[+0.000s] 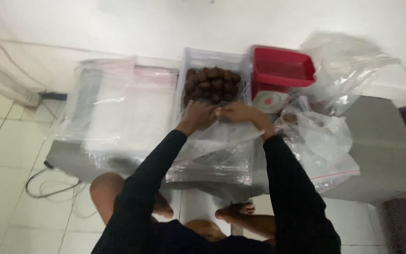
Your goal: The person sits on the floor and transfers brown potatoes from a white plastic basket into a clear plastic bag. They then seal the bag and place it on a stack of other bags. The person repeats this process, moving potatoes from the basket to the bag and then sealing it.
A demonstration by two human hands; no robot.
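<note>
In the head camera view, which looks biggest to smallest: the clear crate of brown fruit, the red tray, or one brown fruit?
1. Clear crate, the largest.
2. Red tray, somewhat smaller; both sit about equally far away, so the order seems fair.
3. One brown fruit, far smaller.

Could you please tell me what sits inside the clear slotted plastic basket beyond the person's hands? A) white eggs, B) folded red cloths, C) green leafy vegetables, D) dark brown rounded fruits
D: the clear slotted plastic basket holds a heap of dark brown rounded fruits, just beyond the left hand and right hand at the clear plastic bag.
</note>
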